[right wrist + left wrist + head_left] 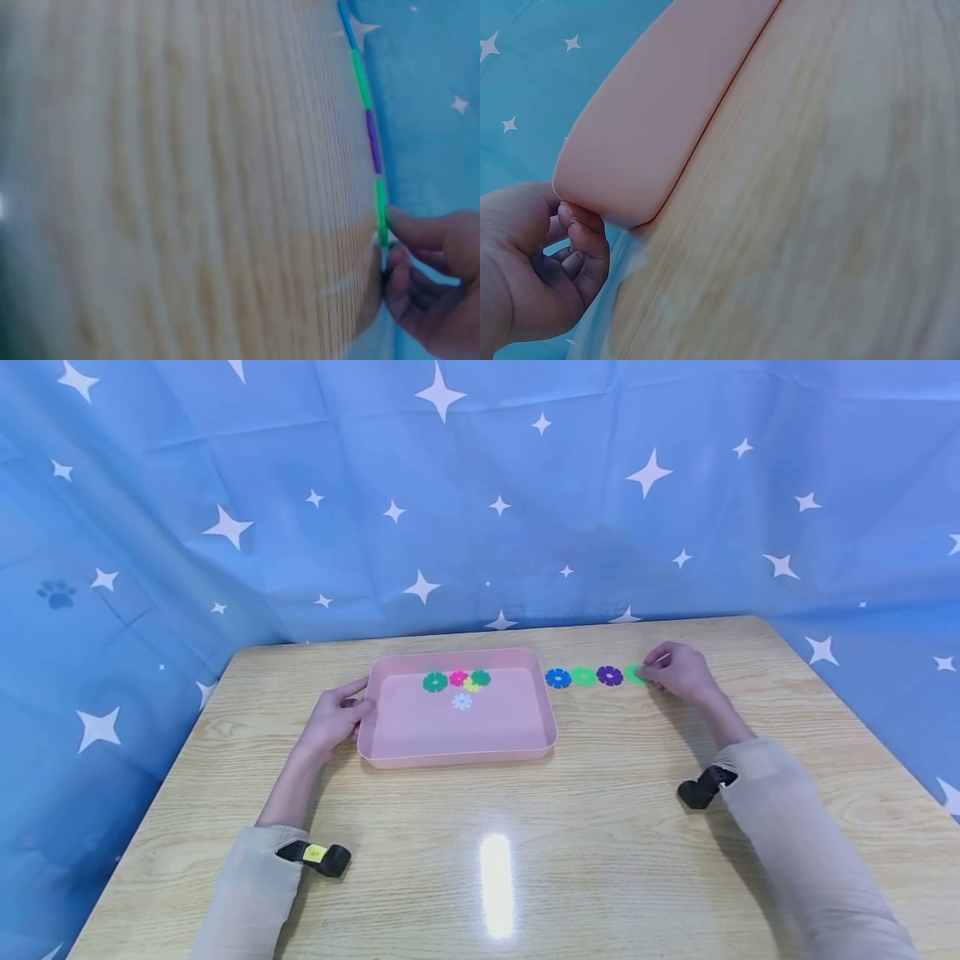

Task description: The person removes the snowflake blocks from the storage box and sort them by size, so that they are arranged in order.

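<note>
Tray: long axis 9–3 o'clock; left hand grips its 9 o'clock end. Disc row off tray's 3 o'clock, likewise 9–3; right hand pinches end green disc.

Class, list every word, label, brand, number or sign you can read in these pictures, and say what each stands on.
No text can be read for certain.
Yellow label on the black wrist device by the left sleeve: dark marks, too small and blurred to read.
Blue backdrop: printed white stars and a paw print, no words seen.
Pink tray and coloured discs: no lettering visible.
</note>
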Available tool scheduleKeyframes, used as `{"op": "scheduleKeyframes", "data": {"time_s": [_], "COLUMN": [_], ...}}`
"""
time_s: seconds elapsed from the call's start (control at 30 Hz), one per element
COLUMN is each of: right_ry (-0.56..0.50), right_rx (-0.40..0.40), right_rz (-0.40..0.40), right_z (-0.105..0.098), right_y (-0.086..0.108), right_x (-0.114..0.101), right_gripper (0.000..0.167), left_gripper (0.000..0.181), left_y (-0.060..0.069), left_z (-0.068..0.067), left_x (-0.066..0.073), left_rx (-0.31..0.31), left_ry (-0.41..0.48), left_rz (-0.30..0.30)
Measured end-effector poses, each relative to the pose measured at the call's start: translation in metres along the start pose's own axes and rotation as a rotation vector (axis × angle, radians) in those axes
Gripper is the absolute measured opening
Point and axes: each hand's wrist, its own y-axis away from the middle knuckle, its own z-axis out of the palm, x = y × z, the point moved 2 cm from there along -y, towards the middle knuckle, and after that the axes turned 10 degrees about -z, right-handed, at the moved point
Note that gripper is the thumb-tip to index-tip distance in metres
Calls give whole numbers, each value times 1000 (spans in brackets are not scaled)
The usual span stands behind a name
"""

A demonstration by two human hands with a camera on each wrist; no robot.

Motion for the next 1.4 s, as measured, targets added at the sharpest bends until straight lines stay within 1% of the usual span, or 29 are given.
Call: {"op": "scheduleKeyframes", "data": {"time_s": [0.27,0.4,0.5,0.63,0.73,0.87,1.03,1.17,1.27,1.4], "right_ry": [-13,-44,-55,-74,-130,-202,-224,-249,-294,-339], "right_rx": [-12,15,36,53,52,30,12,3,-12,-55], "right_rz": [5,13,9,-12,-35,-61,-113,-145,-159,-200], "right_z": [-2,-3,-1,3,7,15,26,35,43,56], "right_y": [2,0,-3,-8,-12,-17,-25,-32,-37,-43], "right_x": [-1,-4,-10,-25,-40,-56,-76,-93,-106,-125], "right_gripper": [43,48,49,47,46,48,46,40,36,37], "left_gripper": [56,57,58,58,58,57,57,57,57,57], "left_y": [0,1,2,2,2,2,1,0,0,0], "left_z": [0,1,1,0,0,1,1,1,1,1], "left_x": [1,1,2,2,1,1,0,0,0,0], "left_rx": [6,6,1,-5,-5,-5,-9,-4,3,9], "left_ry": [3,-3,-11,-8,0,3,7,8,7,3], "left_rz": [-4,-6,-6,-8,-9,-5,-10,-12,-13,-12]}}
